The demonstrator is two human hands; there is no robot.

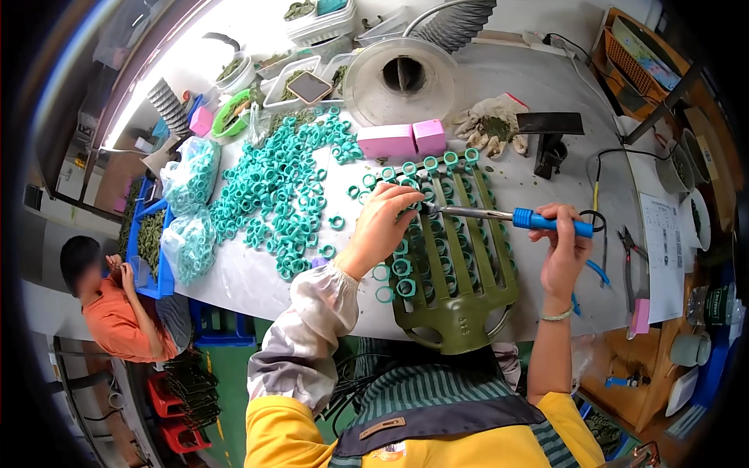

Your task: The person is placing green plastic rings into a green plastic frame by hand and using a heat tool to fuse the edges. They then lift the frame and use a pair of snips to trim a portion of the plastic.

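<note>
My right hand [563, 253] grips the blue handle of a soldering iron [499, 216], whose metal tip points left toward my left hand [384, 221]. The left hand's fingers are closed on a small teal ring at the iron's tip, over an olive green rack [456, 312] with long prongs. Teal rings [403, 267] are threaded along the prongs. A big heap of loose teal rings [281, 195] lies on the white table left of the rack.
Two pink blocks [399, 140] sit behind the rack, beside a round fume extractor [402, 78] and work gloves [490, 123]. Bags of rings [189, 207] and trays lie at the left. Pliers [629, 261] and a paper sheet [665, 249] are at right. Another person [109, 300] sits lower left.
</note>
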